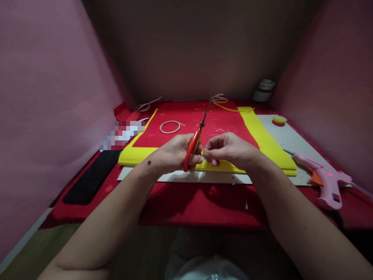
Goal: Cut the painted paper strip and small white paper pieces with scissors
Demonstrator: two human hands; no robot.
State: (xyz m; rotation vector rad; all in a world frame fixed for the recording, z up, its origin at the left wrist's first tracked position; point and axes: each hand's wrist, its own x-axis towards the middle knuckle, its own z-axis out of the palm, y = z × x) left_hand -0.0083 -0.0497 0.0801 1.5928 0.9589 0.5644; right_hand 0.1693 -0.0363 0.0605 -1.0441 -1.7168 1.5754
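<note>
My left hand [175, 153] is closed around the orange handles of a pair of scissors [194, 140], whose dark blades point up and away over the sheets. My right hand [229, 149] is closed in a pinch on a tiny pale scrap [203, 158] right beside the scissor handles. Both hands meet above the front edge of a stack of yellow corrugated sheets [271, 146]. A red sheet [204, 124] lies on top of the yellow ones.
A pink glue gun [326, 181] lies at the right on a white board [291, 138]. A white ring of strip [170, 126] rests on the red sheet. A black flat object [91, 177] lies at left. A white jar [264, 90] stands at the back right, a yellow-red round piece [279, 120] near it.
</note>
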